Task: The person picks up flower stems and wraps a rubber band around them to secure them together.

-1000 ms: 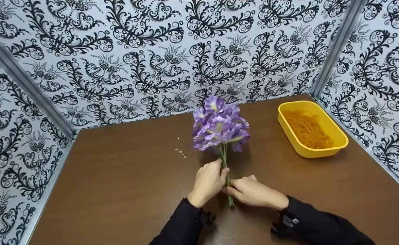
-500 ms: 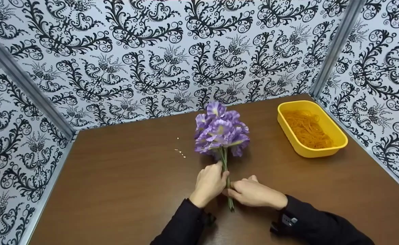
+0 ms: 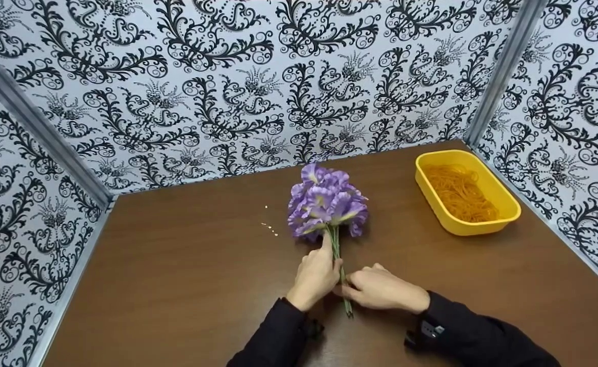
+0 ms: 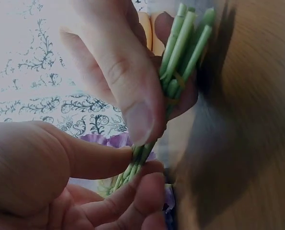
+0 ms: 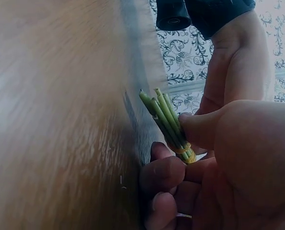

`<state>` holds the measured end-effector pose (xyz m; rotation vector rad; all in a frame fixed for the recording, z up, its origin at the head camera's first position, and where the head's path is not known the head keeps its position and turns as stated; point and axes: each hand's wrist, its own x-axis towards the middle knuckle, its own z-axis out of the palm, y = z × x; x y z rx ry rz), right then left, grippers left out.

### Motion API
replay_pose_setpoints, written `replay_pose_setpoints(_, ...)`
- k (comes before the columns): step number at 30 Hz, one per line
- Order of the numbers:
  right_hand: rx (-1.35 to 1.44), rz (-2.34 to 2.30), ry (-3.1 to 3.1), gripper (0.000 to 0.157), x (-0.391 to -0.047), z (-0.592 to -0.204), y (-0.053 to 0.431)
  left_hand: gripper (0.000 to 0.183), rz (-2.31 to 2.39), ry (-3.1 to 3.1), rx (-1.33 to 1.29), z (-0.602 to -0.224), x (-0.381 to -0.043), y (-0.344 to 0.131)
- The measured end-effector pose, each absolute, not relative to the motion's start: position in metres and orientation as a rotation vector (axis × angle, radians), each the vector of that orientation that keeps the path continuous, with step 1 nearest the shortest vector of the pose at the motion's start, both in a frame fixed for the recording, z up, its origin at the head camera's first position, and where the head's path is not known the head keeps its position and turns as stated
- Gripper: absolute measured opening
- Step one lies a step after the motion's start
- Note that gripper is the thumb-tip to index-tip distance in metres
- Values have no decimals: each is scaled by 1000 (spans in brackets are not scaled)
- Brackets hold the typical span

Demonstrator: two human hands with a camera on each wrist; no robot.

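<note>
A bunch of purple artificial flowers points away from me, its green stems running down between both hands. My left hand pinches the stems below the blossoms between thumb and fingers, its index finger reaching up to the flower heads. Lower down, near the stem ends, my right hand grips the same stems with thumb and fingers. A yellow rubber band circles the stems beside the right fingers in the right wrist view. In the left wrist view, the right thumb lies across the stems.
A yellow tub at the back right holds a heap of orange-yellow rubber bands. Several small white crumbs lie on the brown table left of the flowers. Patterned walls enclose the back and sides.
The flower heads have come down toward me and slightly left. My left index finger has straightened up along the stems to the blossoms. My right hand has stayed nearly in place.
</note>
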<state>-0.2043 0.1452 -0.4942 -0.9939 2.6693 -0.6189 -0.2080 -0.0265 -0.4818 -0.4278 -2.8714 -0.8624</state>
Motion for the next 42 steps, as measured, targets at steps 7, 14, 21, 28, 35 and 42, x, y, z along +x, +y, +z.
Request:
replay_pose_setpoints(7,-1019,-573,2705,47,-204,-497,146,64,-838,-2846,-434,-484,-207,-26)
replay_pose_setpoints(14,-1042,-558,2706,49,-204,-496,147,59,-848,-2818,-431,-484,-207,-26)
replay_pose_setpoints(21,-1064,-587,2671,46,-205,-494,149,60,-878,-2812,-419,-485,-209,-27)
replay_pose_setpoints(28,-1087,-589,2631,47,-205,-493,150,58,-927,-2808,-378,-488,-211,-28)
replay_pose_setpoints(35,-1092,-589,2617,46,-205,-492,151,41,-961,-2835,-364,-488,-213,-28)
replay_pose_setpoints(42,-1076,-586,2591,43,-204,-491,152,19,-921,-2831,-451,-490,-212,-33)
